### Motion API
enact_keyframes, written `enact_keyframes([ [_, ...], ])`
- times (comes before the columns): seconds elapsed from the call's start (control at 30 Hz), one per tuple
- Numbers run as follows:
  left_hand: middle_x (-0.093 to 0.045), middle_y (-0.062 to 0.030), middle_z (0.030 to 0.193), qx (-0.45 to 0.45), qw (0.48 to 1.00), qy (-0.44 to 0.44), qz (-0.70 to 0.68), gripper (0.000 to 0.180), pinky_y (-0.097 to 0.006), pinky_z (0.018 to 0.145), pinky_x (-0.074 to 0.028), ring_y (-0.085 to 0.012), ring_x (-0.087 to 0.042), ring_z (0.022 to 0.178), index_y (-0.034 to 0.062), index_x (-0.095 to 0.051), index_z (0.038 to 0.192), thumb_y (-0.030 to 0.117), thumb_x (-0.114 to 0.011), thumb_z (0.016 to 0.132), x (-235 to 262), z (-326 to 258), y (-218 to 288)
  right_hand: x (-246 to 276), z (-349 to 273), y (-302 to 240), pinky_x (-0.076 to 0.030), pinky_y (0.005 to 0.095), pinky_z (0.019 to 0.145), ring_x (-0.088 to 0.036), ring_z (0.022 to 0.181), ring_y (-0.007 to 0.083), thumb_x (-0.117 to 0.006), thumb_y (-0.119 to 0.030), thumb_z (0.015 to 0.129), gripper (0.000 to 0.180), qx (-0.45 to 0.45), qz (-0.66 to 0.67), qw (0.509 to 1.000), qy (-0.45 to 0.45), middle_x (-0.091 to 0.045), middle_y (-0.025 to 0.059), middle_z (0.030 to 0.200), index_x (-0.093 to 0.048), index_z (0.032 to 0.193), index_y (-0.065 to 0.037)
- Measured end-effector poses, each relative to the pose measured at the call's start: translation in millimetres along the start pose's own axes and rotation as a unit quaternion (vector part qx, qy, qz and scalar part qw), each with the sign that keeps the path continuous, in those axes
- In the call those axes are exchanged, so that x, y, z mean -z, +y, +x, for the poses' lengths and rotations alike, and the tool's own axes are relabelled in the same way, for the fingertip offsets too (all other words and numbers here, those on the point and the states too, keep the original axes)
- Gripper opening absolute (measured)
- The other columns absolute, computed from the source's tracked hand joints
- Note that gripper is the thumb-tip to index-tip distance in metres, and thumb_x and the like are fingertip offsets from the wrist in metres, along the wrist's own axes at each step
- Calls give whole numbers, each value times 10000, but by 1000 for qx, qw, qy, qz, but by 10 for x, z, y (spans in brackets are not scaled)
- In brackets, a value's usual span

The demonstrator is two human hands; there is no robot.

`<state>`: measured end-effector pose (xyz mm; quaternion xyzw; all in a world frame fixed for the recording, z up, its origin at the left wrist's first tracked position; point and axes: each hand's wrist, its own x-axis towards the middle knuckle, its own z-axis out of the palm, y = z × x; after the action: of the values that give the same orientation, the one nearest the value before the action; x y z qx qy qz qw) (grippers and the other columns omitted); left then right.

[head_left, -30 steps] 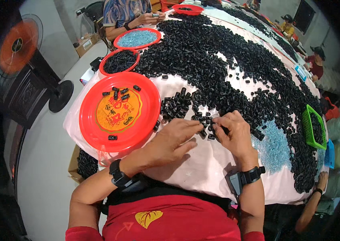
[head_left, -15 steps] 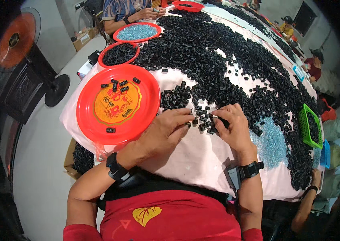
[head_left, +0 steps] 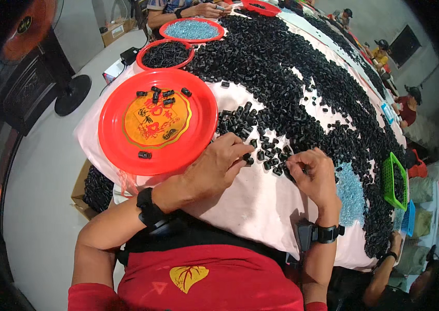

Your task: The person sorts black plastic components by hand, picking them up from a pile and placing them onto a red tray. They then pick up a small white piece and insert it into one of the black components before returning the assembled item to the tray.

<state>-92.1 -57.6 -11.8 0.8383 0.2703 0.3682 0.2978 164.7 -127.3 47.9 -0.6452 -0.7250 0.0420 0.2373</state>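
Small black tubular plastic parts (head_left: 270, 155) lie loosely between my two hands on the pale pink cloth. My left hand (head_left: 222, 161) is closed beside the red plate, with a small black plastic part (head_left: 249, 160) at its thumb and fingertips. Across from it, my right hand (head_left: 314, 173) has thumb and forefinger brought together at the edge of the loose parts; what they pinch, if anything, is hidden. The round red plate (head_left: 106, 129) with a yellow printed centre carries several black parts. A denser cluster (head_left: 237, 120) of them sits just beyond my left hand.
A broad heap of black parts (head_left: 266, 62) covers the far table. Red trays hold clear bluish pieces (head_left: 191, 30) and thin black pieces (head_left: 165, 55). More bluish pieces (head_left: 350, 194) lie right, near a green basket (head_left: 387, 181). Co-workers sit around; a fan (head_left: 72, 96) stands left.
The view has shifted slightly, so the plate and heap sit differently in the picture. My right thumb and forefinger have come together, and the black part that showed there is now hidden.
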Motion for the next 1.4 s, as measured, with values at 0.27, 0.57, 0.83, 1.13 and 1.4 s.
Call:
enact_keyframes([
  [0.27,-610,-165,1030,-54,998,-19,27,313,-395,792,-525,-315,-637,901,-7,-671,1212,79,-659,912,-61,24,2,-54,13,48,-527,409,744,-641,795,319,-749,-84,817,141,-61,17,998,17,-728,127,862,-779,950,-51],
  [0.57,-616,-172,994,29,999,-26,-23,262,-380,772,-535,-287,-656,873,-3,-689,1166,103,-651,929,89,47,114,-123,130,12,-515,442,744,-609,863,324,-731,-88,837,197,19,-23,1000,2,-651,114,846,-768,1028,-60],
  [0.83,-622,-163,934,24,999,-8,42,245,-372,741,-522,-264,-640,820,-29,-664,1145,97,-642,936,157,-155,26,-257,308,-14,-527,442,773,-620,897,323,-694,-85,875,181,99,-33,994,-9,-682,103,923,-767,1040,-76],
  [1.13,-601,-151,1002,-52,999,3,-13,287,-415,812,-510,-329,-609,947,5,-653,1157,114,-700,896,16,-130,130,-164,198,33,-520,416,780,-614,903,313,-739,-111,854,155,43,-7,998,44,-694,108,923,-777,995,-58],
  [1.4,-618,-128,806,40,987,-153,21,266,-450,734,-487,-346,-613,799,34,-589,903,182,-795,824,317,-173,209,-109,174,191,-516,412,787,-613,909,311,-735,-96,843,155,18,8,998,60,-703,101,926,-776,984,-47],
])
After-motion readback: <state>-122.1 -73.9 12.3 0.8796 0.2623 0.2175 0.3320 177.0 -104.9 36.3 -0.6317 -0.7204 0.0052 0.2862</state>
